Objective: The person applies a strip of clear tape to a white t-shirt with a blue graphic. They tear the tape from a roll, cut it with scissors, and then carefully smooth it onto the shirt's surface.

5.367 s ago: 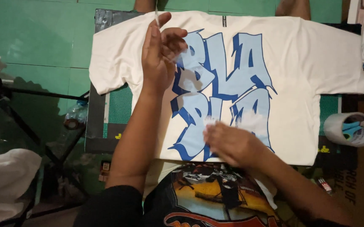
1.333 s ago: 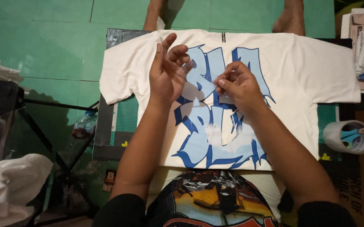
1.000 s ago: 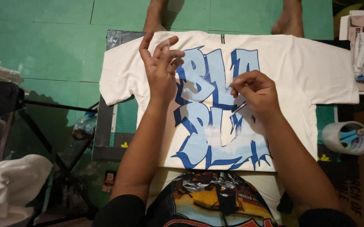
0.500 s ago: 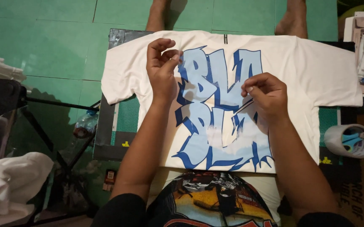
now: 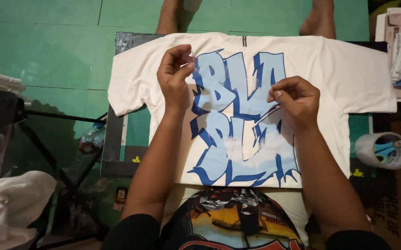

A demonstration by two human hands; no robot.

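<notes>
At far left a heap of white cloth point(image 5: 10, 203) lies low beside a black stand point(image 5: 33, 134), and a plastic bottle point(image 5: 89, 141) sits on the green floor point(image 5: 47, 46) by the tabletop point(image 5: 117, 157) edge. The white shirt point(image 5: 348, 78) is spread flat on that tabletop, chest up, its blue lettering point(image 5: 237, 120) running down the middle between my two arms. My left hand point(image 5: 175, 78) hovers over the upper left corner of the lettering, fingers point(image 5: 186, 69) pinched together at the tips (whether there's a scrap of clear film between them, I cannot tell). My right hand point(image 5: 295, 102) rests on the right side of the print, fingers curled in and pressed together against the thumb, right at the edge of a letter; what they grip, if anything, is too small to make out. Further right stands a tape roll point(image 5: 378, 150) with blue-handled scissors point(image 5: 388, 148) stuck in it, just beside the shirt's hem. Someone's bare feet point(image 5: 318, 18) stand beyond the collar.
</notes>
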